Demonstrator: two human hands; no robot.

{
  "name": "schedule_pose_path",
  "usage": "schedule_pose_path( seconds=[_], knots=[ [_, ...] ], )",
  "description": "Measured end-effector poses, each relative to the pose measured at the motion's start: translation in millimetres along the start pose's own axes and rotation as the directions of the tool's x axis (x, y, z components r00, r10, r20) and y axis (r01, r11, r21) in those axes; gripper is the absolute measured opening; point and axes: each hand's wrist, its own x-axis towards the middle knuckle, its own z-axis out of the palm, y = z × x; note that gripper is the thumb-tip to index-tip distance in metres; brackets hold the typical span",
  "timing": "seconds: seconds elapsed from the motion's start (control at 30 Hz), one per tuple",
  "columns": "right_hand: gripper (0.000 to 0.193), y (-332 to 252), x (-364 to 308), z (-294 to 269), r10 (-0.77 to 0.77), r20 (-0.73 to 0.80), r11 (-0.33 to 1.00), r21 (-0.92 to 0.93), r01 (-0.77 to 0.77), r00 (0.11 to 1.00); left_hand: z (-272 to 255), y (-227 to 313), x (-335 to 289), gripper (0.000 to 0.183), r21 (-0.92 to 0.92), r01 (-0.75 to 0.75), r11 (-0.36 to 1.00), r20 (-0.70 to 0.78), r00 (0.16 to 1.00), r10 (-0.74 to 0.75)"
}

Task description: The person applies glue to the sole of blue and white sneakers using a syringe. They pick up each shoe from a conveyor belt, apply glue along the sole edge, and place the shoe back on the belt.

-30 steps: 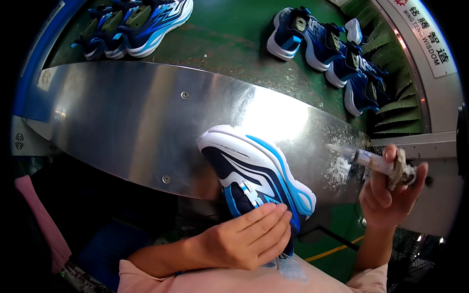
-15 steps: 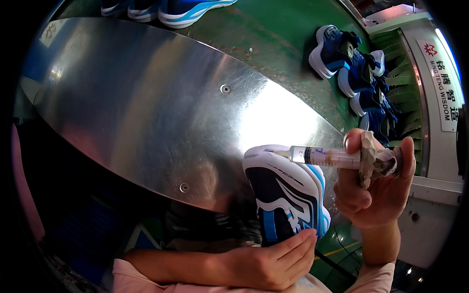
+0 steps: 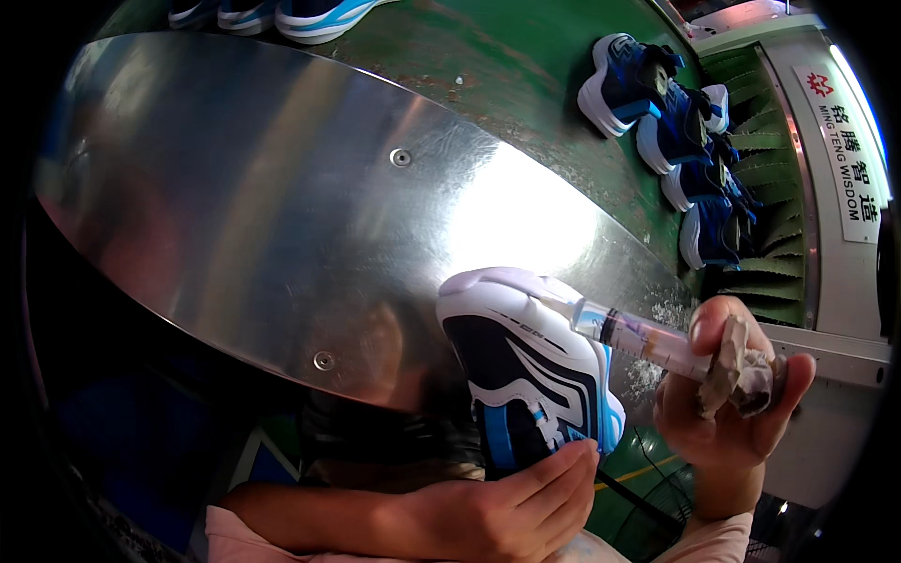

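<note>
Sneaker (image 3: 507,352), navy and white with blue accents: one, at the near edge of a curved metal plate (image 3: 253,188), toe pointing away from the person. Left hand (image 3: 516,511): fingers closed on the sneaker's side. Syringe (image 3: 648,340), clear barrel, wrapped rear: gripped in the right hand (image 3: 718,403), tip at the sole edge near the toe; contact cannot be told. Similar shoes (image 3: 680,136): row on a green surface (image 3: 526,103), beside green strip flaps (image 3: 765,188).
</note>
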Motion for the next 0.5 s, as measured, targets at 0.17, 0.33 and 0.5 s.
schedule_pose_path(
  seconds=[0.17, 0.33, 0.5],
  knots=[
    [0.09, 25.8, -29.0, -21.0, -0.079, -0.024, 0.986, 0.145, 0.082, 0.997, -2.5, -1.2, 4.6, 0.02, -0.052, 0.037, 0.998, 0.034, 0.999, -0.036],
    [0.087, 49.9, -60.8, -30.2, -0.129, -0.081, 0.968, 0.208, 0.143, 0.988, -11.4, -5.0, 9.3, 0.024, -0.089, 0.0, 0.996, 0.209, 0.978, 0.019],
    [0.088, 67.0, -86.6, -31.1, -0.059, -0.106, 0.971, 0.226, 0.082, 0.993, -9.4, 5.7, 13.5, 0.011, -0.029, 0.062, 0.998, 0.311, 0.949, -0.05]
  ],
)
